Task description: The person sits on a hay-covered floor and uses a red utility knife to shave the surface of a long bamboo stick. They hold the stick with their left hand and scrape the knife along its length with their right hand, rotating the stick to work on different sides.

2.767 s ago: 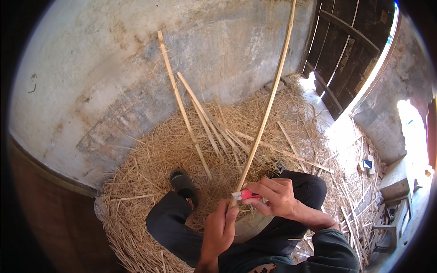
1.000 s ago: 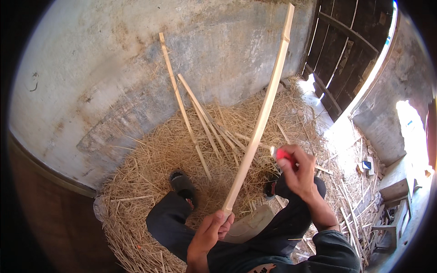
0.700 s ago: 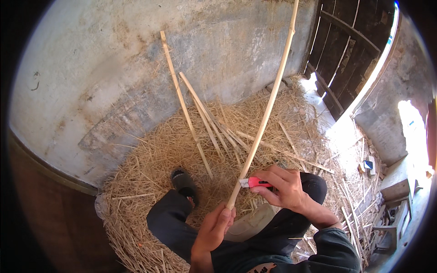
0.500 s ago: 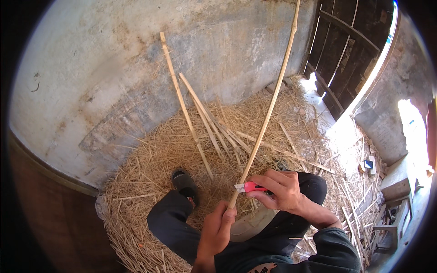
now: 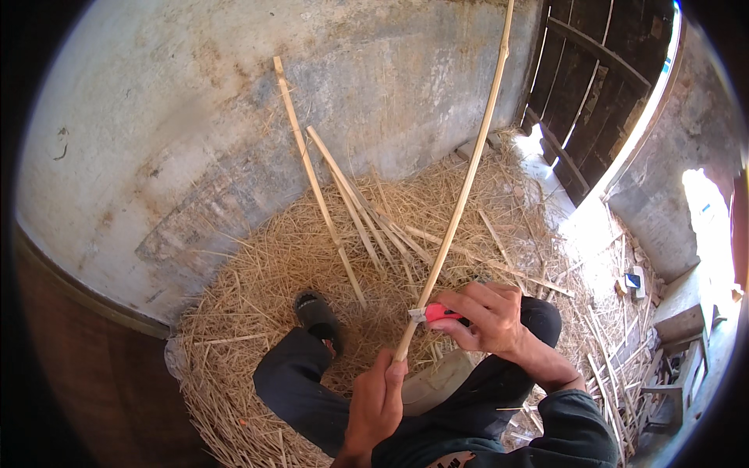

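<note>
A long, slender, pale bamboo strip [image 5: 456,214] slants up from my lap toward the top right, past the upper edge of the head view. My left hand [image 5: 378,404] is closed round its lower end, thumb along the top. Just above, my right hand [image 5: 491,318] grips a red utility knife [image 5: 440,313]. Its short blade lies against the strip, a little way up from my left hand. The rest of the knife's handle is hidden inside my fingers.
Straw and shavings [image 5: 250,288] cover the floor around my legs. Several more strips [image 5: 315,187] lean on or lie near the stained wall [image 5: 195,93]. My dark shoe [image 5: 316,316] rests on the straw. A slatted wooden door [image 5: 581,86] and a wooden piece of furniture [image 5: 677,320] stand at the right.
My right hand has shifted slightly up and right with the knife, its blade still at the strip. My left hand sits a little lower, still holding the strip's end.
</note>
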The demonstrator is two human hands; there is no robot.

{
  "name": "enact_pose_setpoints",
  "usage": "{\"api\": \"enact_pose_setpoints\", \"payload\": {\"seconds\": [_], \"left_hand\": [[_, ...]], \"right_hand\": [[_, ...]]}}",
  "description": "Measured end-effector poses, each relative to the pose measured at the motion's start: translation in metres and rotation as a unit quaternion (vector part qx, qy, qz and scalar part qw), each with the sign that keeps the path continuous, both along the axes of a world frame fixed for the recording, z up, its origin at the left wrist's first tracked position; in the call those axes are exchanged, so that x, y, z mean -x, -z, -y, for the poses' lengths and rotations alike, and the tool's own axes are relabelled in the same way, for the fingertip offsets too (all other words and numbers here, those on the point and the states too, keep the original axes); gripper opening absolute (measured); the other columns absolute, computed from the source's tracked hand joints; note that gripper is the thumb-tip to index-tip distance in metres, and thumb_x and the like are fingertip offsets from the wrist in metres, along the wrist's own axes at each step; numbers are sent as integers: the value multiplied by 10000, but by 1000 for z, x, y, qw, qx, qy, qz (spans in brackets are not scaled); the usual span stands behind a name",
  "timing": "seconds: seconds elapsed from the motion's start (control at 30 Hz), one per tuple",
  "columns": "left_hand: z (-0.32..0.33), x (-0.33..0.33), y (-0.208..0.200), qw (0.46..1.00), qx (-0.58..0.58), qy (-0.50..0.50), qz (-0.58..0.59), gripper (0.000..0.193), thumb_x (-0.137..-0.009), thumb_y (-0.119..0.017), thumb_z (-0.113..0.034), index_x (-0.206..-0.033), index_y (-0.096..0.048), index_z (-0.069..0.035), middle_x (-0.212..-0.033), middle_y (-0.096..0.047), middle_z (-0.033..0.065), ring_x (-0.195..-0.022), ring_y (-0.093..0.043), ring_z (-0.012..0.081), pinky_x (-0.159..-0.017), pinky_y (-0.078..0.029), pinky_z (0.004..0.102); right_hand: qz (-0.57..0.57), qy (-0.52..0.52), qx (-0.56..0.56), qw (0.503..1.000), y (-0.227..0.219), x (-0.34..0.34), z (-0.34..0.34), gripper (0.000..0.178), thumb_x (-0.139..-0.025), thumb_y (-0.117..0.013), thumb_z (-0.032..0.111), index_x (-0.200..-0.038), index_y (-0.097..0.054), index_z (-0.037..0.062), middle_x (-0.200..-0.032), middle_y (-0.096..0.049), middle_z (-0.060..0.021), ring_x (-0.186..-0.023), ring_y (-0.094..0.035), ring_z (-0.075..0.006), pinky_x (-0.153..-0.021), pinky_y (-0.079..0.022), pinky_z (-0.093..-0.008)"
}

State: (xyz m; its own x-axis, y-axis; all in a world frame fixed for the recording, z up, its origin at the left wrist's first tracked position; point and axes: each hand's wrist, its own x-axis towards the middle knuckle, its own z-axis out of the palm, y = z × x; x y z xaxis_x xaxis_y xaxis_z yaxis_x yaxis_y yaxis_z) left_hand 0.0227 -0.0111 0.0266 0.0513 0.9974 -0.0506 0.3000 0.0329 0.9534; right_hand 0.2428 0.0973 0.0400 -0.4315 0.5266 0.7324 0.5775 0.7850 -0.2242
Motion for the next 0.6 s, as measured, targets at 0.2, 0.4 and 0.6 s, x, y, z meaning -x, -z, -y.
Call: {"api": "enact_pose_setpoints", "payload": {"seconds": [0.2,0.4,0.6], "left_hand": [[1,1,3,1000,8,-2,1,432,-1164,-415,-360,-1004,-603,-5,-692,-546,106,-614,-525,225,-598,-403,379],[17,2,7,997,72,10,-6,427,-1155,-415,-352,-986,-619,-18,-701,-538,74,-627,-508,168,-605,-393,354],[33,18,28,994,104,35,-27,392,-1152,-453,-357,-1015,-612,-27,-684,-560,107,-601,-567,256,-602,-432,388]], "right_hand": [[-1,9,-9,1000,1,-3,-6,358,-810,-910,353,-1055,-805,114,-705,-614,27,-531,-610,-153,-484,-477,-305],[-120,116,29,986,-14,-27,-42,158,-904,-838,153,-1042,-840,75,-842,-779,-124,-666,-742,-202,-578,-584,-315],[-160,195,65,965,-17,-57,-75,189,-967,-808,180,-1089,-822,36,-888,-802,-108,-728,-751,-185,-645,-575,-316]]}}
